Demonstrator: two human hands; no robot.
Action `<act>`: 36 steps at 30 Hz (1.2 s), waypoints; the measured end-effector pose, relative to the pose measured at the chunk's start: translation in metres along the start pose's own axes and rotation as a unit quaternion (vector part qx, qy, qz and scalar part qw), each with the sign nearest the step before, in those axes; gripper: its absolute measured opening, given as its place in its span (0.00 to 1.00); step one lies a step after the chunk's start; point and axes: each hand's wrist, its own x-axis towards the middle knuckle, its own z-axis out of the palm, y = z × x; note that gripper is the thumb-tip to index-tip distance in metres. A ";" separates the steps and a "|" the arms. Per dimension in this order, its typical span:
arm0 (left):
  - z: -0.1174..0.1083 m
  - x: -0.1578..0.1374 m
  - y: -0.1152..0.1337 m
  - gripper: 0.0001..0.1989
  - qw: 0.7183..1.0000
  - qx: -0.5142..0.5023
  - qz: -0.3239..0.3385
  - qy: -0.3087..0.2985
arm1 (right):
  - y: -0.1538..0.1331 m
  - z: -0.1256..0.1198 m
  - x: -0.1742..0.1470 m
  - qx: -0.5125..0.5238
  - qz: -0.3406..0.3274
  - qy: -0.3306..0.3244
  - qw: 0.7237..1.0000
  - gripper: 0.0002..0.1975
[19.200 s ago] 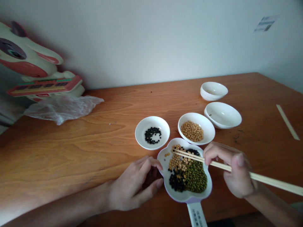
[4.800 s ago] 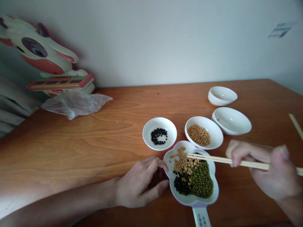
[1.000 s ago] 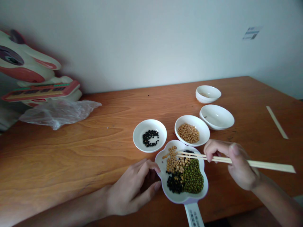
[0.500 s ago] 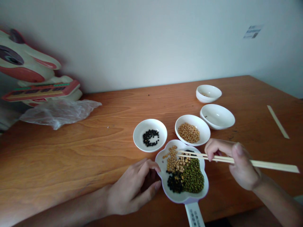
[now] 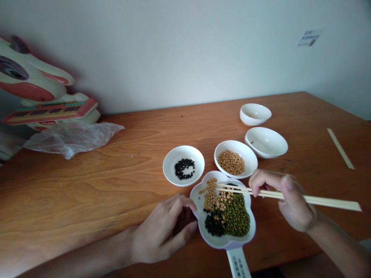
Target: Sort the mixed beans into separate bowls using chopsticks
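My right hand (image 5: 291, 200) is closed around a pair of chopsticks (image 5: 330, 202), whose tips reach left over the yellow soybeans (image 5: 211, 195) in a white flower-shaped dish (image 5: 199, 202). Green mung beans (image 5: 237, 218) fill the dish's right side, and black beans (image 5: 213, 224) lie at its lower left. Whether the tips pinch a bean is too small to tell. With bent fingers, my left hand (image 5: 164, 229) holds the dish's left rim between index finger and thumb. Just beyond the dish stand a white bowl of soybeans (image 5: 249, 160) and a white bowl of black beans (image 5: 170, 164).
Two more white bowls stand behind: a nearer one (image 5: 269, 143) with a dark speck inside, and a farther one (image 5: 256, 114). A flat pale stick (image 5: 340, 148) lies at right. At left are a crumpled plastic bag (image 5: 72, 137) and a cow-shaped toy (image 5: 55, 90) by the wall.
My right hand and the chopsticks have shifted slightly left, the tips staying over the soybeans. My left hand and the dish have not visibly moved.
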 end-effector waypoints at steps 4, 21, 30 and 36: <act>0.000 0.000 0.000 0.14 1.000 0.003 -0.001 0.000 | 0.001 0.001 0.001 -0.006 0.000 -0.001 1.000 0.36; -0.001 0.000 0.001 0.13 1.000 -0.004 -0.005 -0.005 | -0.002 0.004 0.004 -0.035 -0.035 0.012 0.999 0.33; -0.001 0.001 0.002 0.13 1.000 -0.002 0.001 0.000 | 0.000 0.003 0.002 -0.015 -0.031 -0.001 0.999 0.34; -0.001 0.000 0.002 0.14 1.000 -0.001 -0.009 -0.008 | 0.001 0.003 0.002 -0.003 -0.043 -0.003 0.999 0.34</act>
